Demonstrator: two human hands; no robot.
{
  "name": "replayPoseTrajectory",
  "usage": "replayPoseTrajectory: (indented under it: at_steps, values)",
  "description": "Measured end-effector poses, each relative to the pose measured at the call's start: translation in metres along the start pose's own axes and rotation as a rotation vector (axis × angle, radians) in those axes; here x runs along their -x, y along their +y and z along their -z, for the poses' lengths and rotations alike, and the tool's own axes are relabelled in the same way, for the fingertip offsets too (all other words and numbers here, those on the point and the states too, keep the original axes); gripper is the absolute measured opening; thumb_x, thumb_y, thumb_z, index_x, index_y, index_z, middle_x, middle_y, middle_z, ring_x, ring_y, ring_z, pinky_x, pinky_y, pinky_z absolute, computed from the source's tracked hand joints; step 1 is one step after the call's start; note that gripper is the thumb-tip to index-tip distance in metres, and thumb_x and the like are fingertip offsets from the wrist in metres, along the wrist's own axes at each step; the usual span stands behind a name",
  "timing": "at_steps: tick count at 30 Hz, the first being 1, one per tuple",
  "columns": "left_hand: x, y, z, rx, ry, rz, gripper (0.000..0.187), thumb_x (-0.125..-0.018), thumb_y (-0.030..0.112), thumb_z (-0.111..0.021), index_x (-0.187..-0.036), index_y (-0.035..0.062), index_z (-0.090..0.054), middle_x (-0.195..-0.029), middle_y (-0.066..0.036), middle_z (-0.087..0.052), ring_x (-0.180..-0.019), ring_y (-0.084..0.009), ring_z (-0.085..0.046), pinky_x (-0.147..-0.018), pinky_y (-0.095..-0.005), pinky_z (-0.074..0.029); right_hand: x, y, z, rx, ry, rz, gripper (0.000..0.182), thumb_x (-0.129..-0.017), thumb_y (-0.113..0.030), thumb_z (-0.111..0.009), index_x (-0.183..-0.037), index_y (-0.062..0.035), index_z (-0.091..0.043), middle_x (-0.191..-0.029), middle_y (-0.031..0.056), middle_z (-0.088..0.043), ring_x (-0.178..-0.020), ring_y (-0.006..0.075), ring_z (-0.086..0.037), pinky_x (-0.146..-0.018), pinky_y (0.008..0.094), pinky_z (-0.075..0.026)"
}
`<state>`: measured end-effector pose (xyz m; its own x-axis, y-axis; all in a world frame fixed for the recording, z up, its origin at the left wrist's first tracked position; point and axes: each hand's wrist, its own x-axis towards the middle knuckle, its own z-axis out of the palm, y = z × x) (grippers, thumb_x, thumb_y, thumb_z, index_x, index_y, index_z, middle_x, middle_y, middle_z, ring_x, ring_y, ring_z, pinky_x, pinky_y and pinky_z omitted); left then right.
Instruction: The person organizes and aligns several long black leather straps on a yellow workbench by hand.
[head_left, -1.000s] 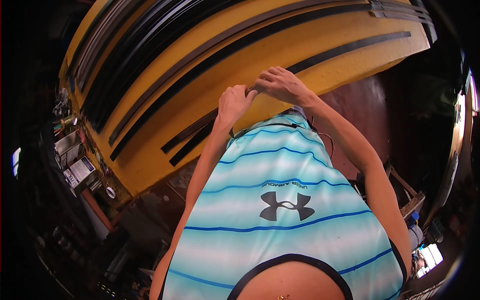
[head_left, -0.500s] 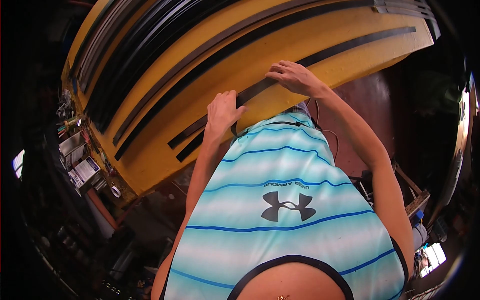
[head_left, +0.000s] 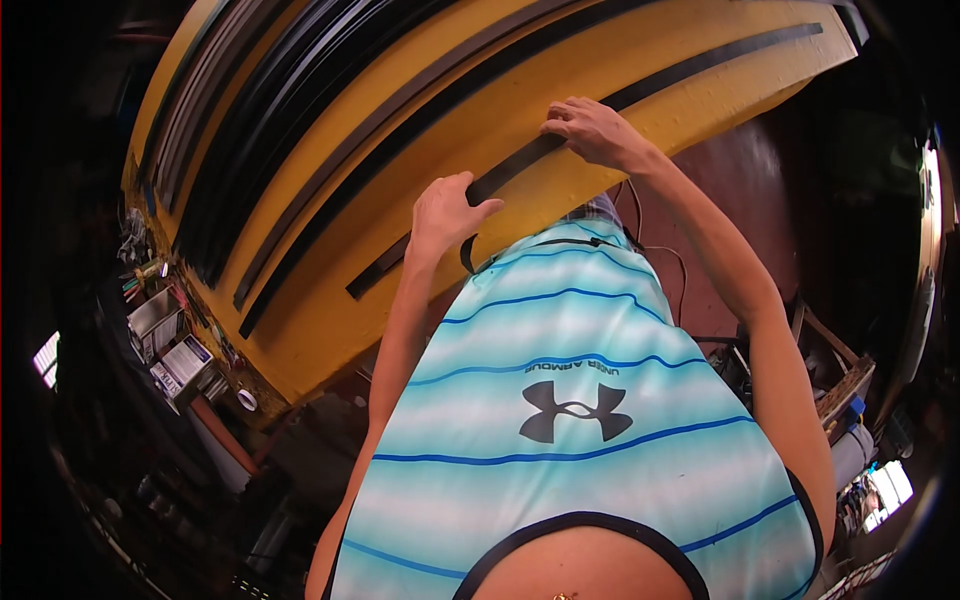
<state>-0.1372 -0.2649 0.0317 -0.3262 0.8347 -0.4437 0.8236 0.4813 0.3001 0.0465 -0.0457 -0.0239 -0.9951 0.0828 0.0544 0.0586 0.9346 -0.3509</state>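
Observation:
A long dark strip [head_left: 515,167] lies along the near edge of the yellow table [head_left: 300,345]. My left hand [head_left: 443,213] is on its left part, fingers bent over the far side and thumb on the near side. My right hand [head_left: 592,133] has its fingers curled over the strip further right. A brownish strip end [head_left: 378,270] shows left of my left hand. Under my hands, it is hidden how the brownish and black pieces meet.
More long strips [head_left: 400,120] lie further back on the table, with a dense bundle [head_left: 290,110] at the far left. Boxes [head_left: 181,362] and small items stand beyond the table's left end. A thin cable [head_left: 683,290] hangs near my waist.
The black strip end that stuck out below the brownish one at the left no longer shows. Both hands remain at the strip, and the view has shifted slightly.

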Motion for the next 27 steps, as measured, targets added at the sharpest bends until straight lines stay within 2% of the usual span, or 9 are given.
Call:
replayPoseTrajectory:
  at_steps: [2,5,8,12,14,15,17,20,27]
  values:
    - [-0.001,0.002,0.010,0.409,-0.122,0.104,0.042,-0.086,0.039,-0.078,-0.102,0.0006,-0.071,-0.088,-0.016,-0.072,-0.085,-0.0279,-0.070,-0.077,-0.0395,-0.053,0.004,0.003,-0.001,-0.045,0.019,-0.055,0.033,-0.083,0.000,-0.068,-0.115,-0.0093,-0.070,-0.112,0.0076,-0.063,-0.110,0.0277,-0.062,-0.095,0.0374,-0.052]
    - [-0.007,-0.014,-0.006,0.609,-0.038,0.083,0.041,-0.089,0.037,-0.075,-0.104,-0.0015,-0.072,-0.084,-0.015,-0.072,-0.079,-0.0217,-0.070,-0.073,-0.0339,-0.052,0.008,0.006,-0.001,-0.151,-0.025,-0.121,0.045,-0.078,0.000,-0.076,-0.120,-0.0110,-0.067,-0.115,0.0085,-0.061,-0.108,0.0294,-0.062,-0.092,0.0386,-0.052]
    - [-0.009,-0.018,-0.010,0.675,-0.080,0.143,0.038,-0.092,0.034,-0.074,-0.102,-0.0022,-0.072,-0.079,-0.012,-0.072,-0.073,-0.0166,-0.069,-0.070,-0.0312,-0.052,0.012,0.002,0.001,-0.202,-0.018,-0.200,0.044,-0.079,0.001,-0.076,-0.120,-0.0109,-0.066,-0.113,0.0093,-0.060,-0.107,0.0299,-0.062,-0.089,0.0387,-0.054]
    - [-0.011,-0.018,-0.013,0.668,-0.079,0.163,0.035,-0.093,0.033,-0.072,-0.100,-0.0016,-0.073,-0.076,-0.010,-0.073,-0.066,-0.0154,-0.066,-0.067,-0.0306,-0.051,0.016,-0.009,-0.011,-0.231,0.083,-0.265,0.043,-0.079,-0.002,-0.077,-0.120,-0.0097,-0.066,-0.113,0.0104,-0.060,-0.107,0.0309,-0.061,-0.092,0.0399,-0.052]
    - [-0.014,-0.020,-0.015,0.683,-0.076,0.155,0.034,-0.092,0.033,-0.072,-0.099,-0.0007,-0.073,-0.073,-0.010,-0.073,-0.064,-0.0148,-0.067,-0.067,-0.0303,-0.051,0.014,-0.019,-0.013,-0.308,0.167,-0.293,0.027,-0.082,-0.013,-0.078,-0.108,-0.0100,-0.070,-0.108,0.0091,-0.061,-0.105,0.0309,-0.060,-0.093,0.0406,-0.050]
    - [-0.014,-0.021,-0.017,0.683,-0.080,0.155,0.034,-0.092,0.033,-0.072,-0.099,-0.0007,-0.073,-0.073,-0.010,-0.073,-0.064,-0.0148,-0.067,-0.067,-0.0303,-0.051,0.013,-0.023,-0.014,-0.309,0.166,-0.297,0.027,-0.082,-0.013,-0.078,-0.108,-0.0100,-0.070,-0.108,0.0091,-0.061,-0.105,0.0309,-0.060,-0.093,0.0406,-0.050]
    - [-0.015,-0.020,-0.015,0.646,-0.110,0.197,0.034,-0.092,0.033,-0.072,-0.098,-0.0002,-0.073,-0.070,-0.009,-0.072,-0.066,-0.0150,-0.069,-0.066,-0.0305,-0.051,0.011,-0.028,-0.018,-0.292,0.180,-0.350,0.022,-0.085,-0.024,-0.078,-0.101,-0.0099,-0.071,-0.104,0.0090,-0.061,-0.101,0.0301,-0.059,-0.091,0.0414,-0.047]
    - [-0.015,-0.021,-0.015,0.633,-0.105,0.210,0.034,-0.092,0.034,-0.072,-0.098,0.0000,-0.074,-0.068,-0.008,-0.072,-0.065,-0.0160,-0.069,-0.066,-0.0315,-0.051,0.007,-0.029,-0.025,-0.333,0.217,-0.452,0.024,-0.086,-0.032,-0.079,-0.096,-0.0106,-0.071,-0.100,0.0079,-0.062,-0.098,0.0283,-0.059,-0.089,0.0408,-0.044]
    - [-0.019,-0.023,-0.023,0.558,-0.089,0.215,0.037,-0.091,0.036,-0.072,-0.092,-0.0006,-0.076,-0.066,-0.009,-0.071,-0.063,-0.0175,-0.068,-0.065,-0.0326,-0.051,0.005,-0.027,-0.032,-0.381,0.299,-0.463,0.031,-0.080,-0.039,-0.082,-0.091,-0.0117,-0.071,-0.094,0.0056,-0.061,-0.097,0.0273,-0.059,-0.088,0.0406,-0.042]
